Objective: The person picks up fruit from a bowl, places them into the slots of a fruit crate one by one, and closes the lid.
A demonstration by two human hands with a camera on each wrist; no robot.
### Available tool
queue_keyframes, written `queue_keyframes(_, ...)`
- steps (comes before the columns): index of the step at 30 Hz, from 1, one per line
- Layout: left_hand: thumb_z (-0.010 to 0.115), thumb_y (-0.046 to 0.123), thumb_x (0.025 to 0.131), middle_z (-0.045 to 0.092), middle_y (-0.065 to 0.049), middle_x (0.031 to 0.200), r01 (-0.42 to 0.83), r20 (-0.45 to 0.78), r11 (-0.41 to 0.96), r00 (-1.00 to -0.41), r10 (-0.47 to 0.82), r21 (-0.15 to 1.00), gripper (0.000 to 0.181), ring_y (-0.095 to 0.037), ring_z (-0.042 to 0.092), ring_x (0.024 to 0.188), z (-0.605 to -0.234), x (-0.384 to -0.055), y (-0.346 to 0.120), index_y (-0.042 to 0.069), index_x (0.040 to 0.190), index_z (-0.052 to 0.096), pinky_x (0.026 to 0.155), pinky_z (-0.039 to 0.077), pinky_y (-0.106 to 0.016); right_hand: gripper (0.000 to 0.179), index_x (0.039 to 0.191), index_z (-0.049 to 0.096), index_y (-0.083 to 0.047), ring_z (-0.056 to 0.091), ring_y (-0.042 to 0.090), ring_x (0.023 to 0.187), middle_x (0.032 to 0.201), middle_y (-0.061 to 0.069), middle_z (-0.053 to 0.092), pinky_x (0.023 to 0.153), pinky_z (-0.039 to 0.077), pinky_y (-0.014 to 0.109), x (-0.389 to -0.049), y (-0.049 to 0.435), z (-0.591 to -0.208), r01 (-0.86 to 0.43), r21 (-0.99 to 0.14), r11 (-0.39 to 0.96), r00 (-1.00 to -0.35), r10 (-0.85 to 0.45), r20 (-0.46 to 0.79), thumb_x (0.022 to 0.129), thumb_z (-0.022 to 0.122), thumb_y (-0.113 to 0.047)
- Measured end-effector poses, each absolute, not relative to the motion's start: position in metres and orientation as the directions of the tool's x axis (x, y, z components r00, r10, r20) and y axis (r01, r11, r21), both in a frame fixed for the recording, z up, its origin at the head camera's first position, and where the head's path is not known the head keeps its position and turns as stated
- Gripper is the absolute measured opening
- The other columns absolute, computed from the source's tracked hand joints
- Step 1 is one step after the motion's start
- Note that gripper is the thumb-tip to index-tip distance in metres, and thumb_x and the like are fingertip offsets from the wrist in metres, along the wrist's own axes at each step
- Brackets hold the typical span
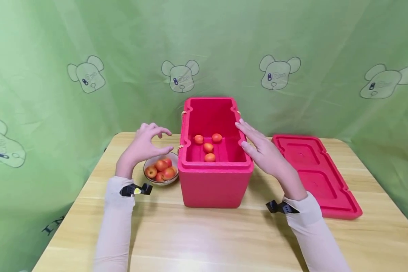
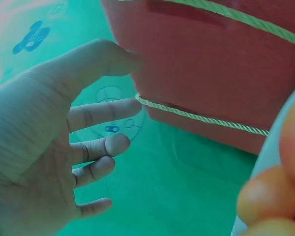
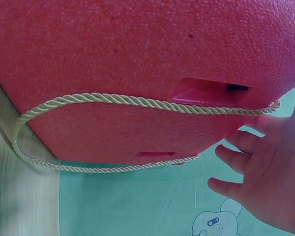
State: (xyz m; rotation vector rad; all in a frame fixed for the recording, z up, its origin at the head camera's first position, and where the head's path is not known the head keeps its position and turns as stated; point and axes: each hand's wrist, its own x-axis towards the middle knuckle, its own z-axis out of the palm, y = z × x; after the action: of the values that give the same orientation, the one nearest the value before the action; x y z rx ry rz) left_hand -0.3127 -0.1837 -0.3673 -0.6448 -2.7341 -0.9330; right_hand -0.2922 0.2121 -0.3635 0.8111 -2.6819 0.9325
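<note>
A red foam box (image 1: 215, 189) stands lidless at the centre of the table, with several small orange-red fruits (image 1: 208, 147) on its floor. My left hand (image 1: 143, 145) hovers to the left of the box, above a bowl (image 1: 163, 183) that holds more fruits (image 1: 161, 165). Its thumb and fingers are spread apart with nothing between them. On the right side of the box, my right hand (image 1: 266, 153) has its fingers extended against the upper rim and grips nothing. The right wrist view shows a twisted rope handle (image 3: 132, 101) hanging along the box's side.
The red lid (image 1: 323, 177) lies flat on the wooden table (image 1: 190, 238), right of the box. Another rope (image 2: 206, 119) runs along the box's left side. A green curtain (image 1: 224, 30) with bear-head drawings hangs behind and around the table.
</note>
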Motion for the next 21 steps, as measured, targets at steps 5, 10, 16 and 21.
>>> queue_keyframes(5,0.083,0.034,0.078,0.056,-0.005,0.103,0.473,0.198,0.719,-0.877,0.437,0.509,0.045,-0.025,0.038,0.108,-0.375,-0.309,-0.185,0.024,0.120,0.070,0.090,0.031,-0.043,0.063,0.161,0.028,-0.032,0.022,0.027,0.157,0.170,-0.003,0.022,0.117,0.026,0.068,-0.292,0.213,-0.364,-0.555,-0.522,0.647,-0.832,-0.436,0.344,0.103,0.054,-0.033)
queue_keyframes(10,0.085,0.028,0.073,0.061,-0.010,0.108,0.462,0.098,0.731,-0.870,0.483,0.502,0.044,-0.025,0.039,0.114,-0.385,-0.308,-0.189,0.023,0.115,0.074,0.093,0.034,-0.045,0.062,0.161,0.028,-0.032,0.022,0.027,0.157,0.170,-0.003,0.022,0.117,0.027,0.068,-0.291,0.213,-0.364,-0.560,-0.524,0.641,-0.828,-0.442,0.345,0.104,0.053,-0.034)
queue_keyframes(16,0.089,0.031,0.069,0.061,-0.009,0.105,0.454,0.024,0.761,-0.865,0.501,0.464,0.043,-0.026,0.041,0.107,-0.388,-0.310,-0.187,0.024,0.110,0.076,0.090,0.033,-0.044,0.063,0.161,0.029,-0.031,0.023,0.026,0.157,0.170,-0.003,0.022,0.116,0.029,0.067,-0.292,0.213,-0.362,-0.561,-0.533,0.633,-0.828,-0.441,0.347,0.103,0.053,-0.033)
queue_keyframes(21,0.092,0.033,0.066,0.059,-0.006,0.104,0.450,-0.018,0.781,-0.862,0.507,0.434,0.043,-0.024,0.038,0.101,-0.392,-0.309,-0.185,0.023,0.106,0.077,0.086,0.031,-0.040,0.063,0.161,0.028,-0.032,0.023,0.027,0.157,0.170,-0.004,0.021,0.115,0.030,0.068,-0.293,0.212,-0.364,-0.554,-0.545,0.629,-0.832,-0.438,0.341,0.103,0.053,-0.033)
